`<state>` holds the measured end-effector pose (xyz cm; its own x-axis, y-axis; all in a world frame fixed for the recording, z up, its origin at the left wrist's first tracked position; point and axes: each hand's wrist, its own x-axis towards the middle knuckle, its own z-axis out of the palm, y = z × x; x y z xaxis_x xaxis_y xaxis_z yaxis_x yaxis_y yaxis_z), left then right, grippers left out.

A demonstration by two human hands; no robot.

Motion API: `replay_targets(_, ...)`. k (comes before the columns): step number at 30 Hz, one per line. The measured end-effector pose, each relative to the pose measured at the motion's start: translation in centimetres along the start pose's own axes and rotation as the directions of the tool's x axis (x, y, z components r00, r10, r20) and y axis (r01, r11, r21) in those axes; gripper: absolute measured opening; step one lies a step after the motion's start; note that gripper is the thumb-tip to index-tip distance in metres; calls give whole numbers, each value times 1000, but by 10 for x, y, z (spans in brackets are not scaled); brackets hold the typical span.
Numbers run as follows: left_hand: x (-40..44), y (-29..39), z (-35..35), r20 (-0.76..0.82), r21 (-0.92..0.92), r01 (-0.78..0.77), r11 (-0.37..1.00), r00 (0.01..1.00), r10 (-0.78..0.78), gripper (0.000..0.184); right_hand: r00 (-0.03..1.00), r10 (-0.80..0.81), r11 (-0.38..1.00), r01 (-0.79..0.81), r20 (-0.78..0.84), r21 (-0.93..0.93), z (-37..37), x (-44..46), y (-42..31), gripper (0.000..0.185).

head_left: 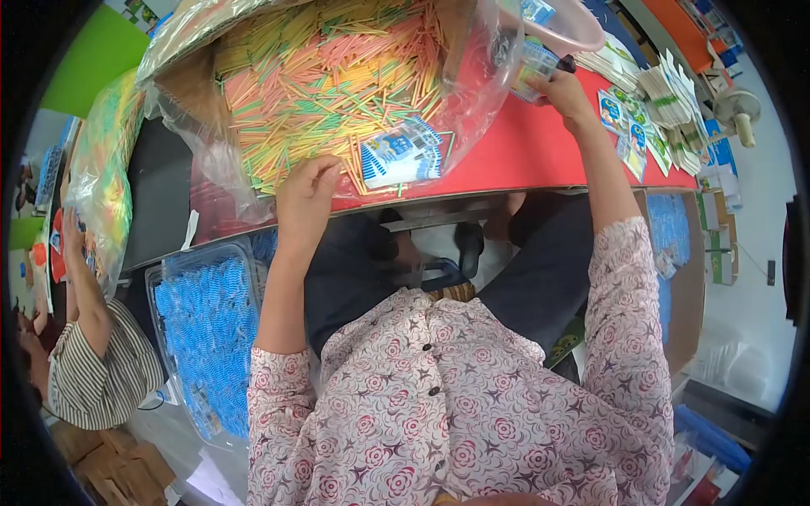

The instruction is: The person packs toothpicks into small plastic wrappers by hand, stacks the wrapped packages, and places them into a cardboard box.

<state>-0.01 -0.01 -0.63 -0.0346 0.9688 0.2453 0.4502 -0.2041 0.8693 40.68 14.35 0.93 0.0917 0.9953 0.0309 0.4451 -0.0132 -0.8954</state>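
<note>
My left hand [308,192] is at the near edge of a heap of thin coloured sticks [329,93] in pink, yellow, orange and green. Its thumb and fingers are pressed together, and I cannot make out what is between them. Just right of it, a few blue-and-white printed packets [403,153] lie overlapping on the front of the heap. Out to the right, over the red tabletop [523,148], my right hand [567,94] grips a blue-and-white packet [533,69]. Something dark shows at one of its fingertips.
Clear plastic lines the carton [181,76] around the sticks. A pink basin [574,29] stands behind my right hand, with stacks of printed packets [666,110] further right. Left of my legs, a clear tub [207,337] holds many blue pieces. A co-worker's arm [89,312] is at far left.
</note>
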Motion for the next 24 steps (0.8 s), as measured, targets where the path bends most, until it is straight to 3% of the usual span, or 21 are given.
replay_targets(3,-2,-12,-6,-25,188,-150,971,987,158,11,997,27,960,-44,-66,-278,16,23,10,28)
replay_targets(4,-2,-14,-9,-37,198,-131,971,989,141,11,999,27,960,-38,-43,-277,19,26,13,28)
replay_targets(6,-1,-18,-13,-38,310,-223,924,968,246,10,982,-134,728,9,-130,-686,21,33,20,37)
replay_targets(8,-2,-19,-15,-37,381,-233,895,963,266,10,966,-238,704,101,-100,-703,20,30,22,42)
replay_targets(10,2,-15,-7,-50,325,-301,897,941,334,8,963,-253,558,68,-91,-827,15,24,13,42)
replay_targets(11,5,-13,-1,-57,330,-284,900,946,319,8,944,-317,513,86,-95,-854,13,17,4,40)
replay_targets(13,12,-10,17,-3,256,-398,881,911,412,9,922,-376,466,107,-87,-879,10,3,-16,38)
replay_targets(15,24,-11,40,-11,295,-423,857,895,446,11,840,-471,765,236,-270,-600,11,-12,-37,25)
replay_targets(16,29,-12,51,-14,335,-457,824,872,489,12,843,-468,763,234,-266,-602,18,-26,-49,25)
replay_targets(18,38,-12,70,-18,378,-433,818,880,474,12,854,-464,884,430,-234,-185,51,-63,-76,20)
replay_targets(20,44,-12,84,-23,469,-395,790,889,458,12,979,-198,979,196,-37,-62,86,-99,-89,22)
replay_targets(22,49,-11,88,-8,479,-382,790,899,439,11,939,-335,942,335,83,8,113,-110,-73,23)
replay_targets(24,49,-12,88,19,506,-349,789,919,395,10,953,-287,958,286,98,27,123,-111,-64,23)
